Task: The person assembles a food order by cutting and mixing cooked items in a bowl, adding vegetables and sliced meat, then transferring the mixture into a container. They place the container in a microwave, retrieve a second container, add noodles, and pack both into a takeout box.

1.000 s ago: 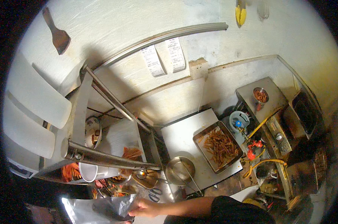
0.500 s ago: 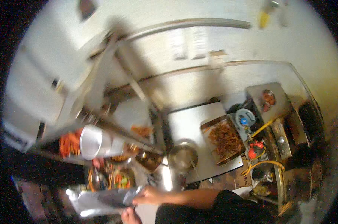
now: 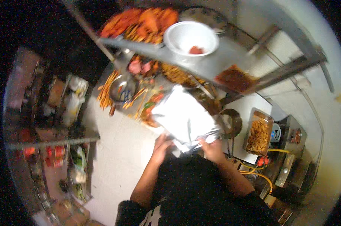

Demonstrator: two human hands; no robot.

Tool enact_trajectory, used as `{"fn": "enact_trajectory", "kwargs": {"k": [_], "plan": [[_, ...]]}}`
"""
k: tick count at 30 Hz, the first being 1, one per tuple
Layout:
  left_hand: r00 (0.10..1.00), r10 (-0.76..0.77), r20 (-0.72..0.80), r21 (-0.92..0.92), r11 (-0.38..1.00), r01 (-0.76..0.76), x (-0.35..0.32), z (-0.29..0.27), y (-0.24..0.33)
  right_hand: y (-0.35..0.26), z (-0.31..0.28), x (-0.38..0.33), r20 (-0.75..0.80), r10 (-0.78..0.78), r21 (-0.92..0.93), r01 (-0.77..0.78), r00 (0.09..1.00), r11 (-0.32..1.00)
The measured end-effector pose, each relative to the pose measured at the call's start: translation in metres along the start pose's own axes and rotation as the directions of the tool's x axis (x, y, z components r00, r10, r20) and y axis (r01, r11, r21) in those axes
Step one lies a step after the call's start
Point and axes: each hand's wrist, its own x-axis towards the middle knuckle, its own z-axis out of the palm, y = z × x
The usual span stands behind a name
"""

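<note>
Between my two hands is a bright silvery sheet of aluminium foil (image 3: 187,115), creased along its near edge. My left hand (image 3: 162,149) grips its lower left corner, fingers closed at the edge. At the near right edge my right hand (image 3: 212,150) pinches the foil. The sheet partly hides a dish of red and green food (image 3: 149,110) behind it. Glare washes out most of the foil, so I cannot make out whether anything lies under it.
A metal shelf (image 3: 140,46) ahead carries a white bowl (image 3: 174,44) and orange-red food pieces (image 3: 149,20). Below stand a metal pot (image 3: 117,83) and wooden skewers (image 3: 105,92). To the right are a round pan (image 3: 236,126) and a tray of browned food (image 3: 258,135). Storage shelving (image 3: 57,144) stands left.
My view has swung left, bringing the shelf ahead and the pale floor into sight. The foil has moved from the lower left to the middle, still in both hands.
</note>
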Motion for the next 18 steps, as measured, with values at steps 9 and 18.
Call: {"fn": "enact_trajectory", "kwargs": {"k": [9,18], "plan": [[0.929,0.257,0.265,-0.209,0.956,-0.205,0.02,-0.022,-0.016,-0.032,-0.001,-0.005,-0.111,0.385,-0.02,-0.389,0.916,0.921],[0.938,0.202,0.281,-0.32,0.941,-0.107,0.014,-0.032,-0.015,-0.058,0.001,-0.005,-0.192,0.366,-0.026,-0.377,0.911,0.926]]}}
